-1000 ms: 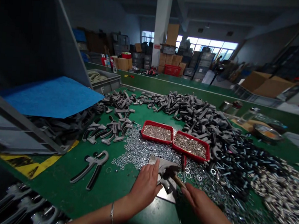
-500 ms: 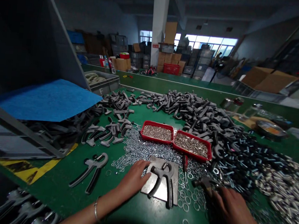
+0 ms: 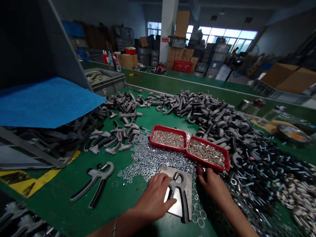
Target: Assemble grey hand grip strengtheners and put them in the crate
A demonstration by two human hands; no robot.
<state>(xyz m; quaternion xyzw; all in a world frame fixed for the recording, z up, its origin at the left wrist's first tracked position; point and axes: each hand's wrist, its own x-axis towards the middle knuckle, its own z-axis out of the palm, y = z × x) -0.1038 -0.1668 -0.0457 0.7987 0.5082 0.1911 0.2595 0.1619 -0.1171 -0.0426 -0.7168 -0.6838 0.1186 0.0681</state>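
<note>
A grey hand-grip exerciser (image 3: 182, 193) lies on a small steel plate (image 3: 189, 177) on the green table. My left hand (image 3: 154, 196) presses down over its left handle, fingers curled around it. My right hand (image 3: 213, 185) is just right of the plate, its fingertips closed at the red handle of a screwdriver (image 3: 199, 169) lying among loose washers (image 3: 146, 160). Two red trays (image 3: 154, 142) (image 3: 227, 164) of small metal parts sit just beyond the plate.
Another assembled exerciser (image 3: 96, 183) lies to the left. Grey handles are heaped at the back (image 3: 207, 113), with black parts (image 3: 263, 167) and metal pieces (image 3: 301, 203) to the right. A tilted grey bin (image 3: 59, 56) with a blue sheet (image 3: 44, 102) stands on the left.
My right hand set the hammer down at the right, then came back left to the red screwdriver. My left hand slid off the exerciser and has returned onto it.
</note>
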